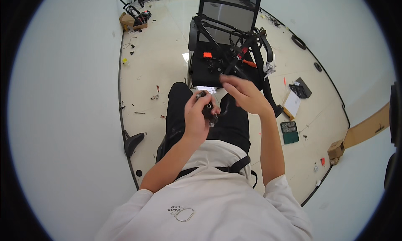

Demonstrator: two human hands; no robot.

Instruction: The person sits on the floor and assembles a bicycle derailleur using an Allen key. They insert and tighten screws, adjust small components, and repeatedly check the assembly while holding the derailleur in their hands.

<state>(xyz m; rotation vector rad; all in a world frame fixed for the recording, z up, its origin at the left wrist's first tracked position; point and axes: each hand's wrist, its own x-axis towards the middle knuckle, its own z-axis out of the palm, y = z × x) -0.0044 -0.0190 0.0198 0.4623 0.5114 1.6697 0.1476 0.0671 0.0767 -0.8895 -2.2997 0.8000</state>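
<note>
1. My left hand (197, 115), nearer me than the chair (226, 36), is closed round a small dark part (208, 109) above my lap.
2. My right hand (245, 94) pinches something thin beside it; I cannot tell what.
3. The job looks midway, I judge: the frame (234, 44) lies on the chair, parts loose.
4. Right of the chair: a green case (289, 132), then a brown box (336, 149).
</note>
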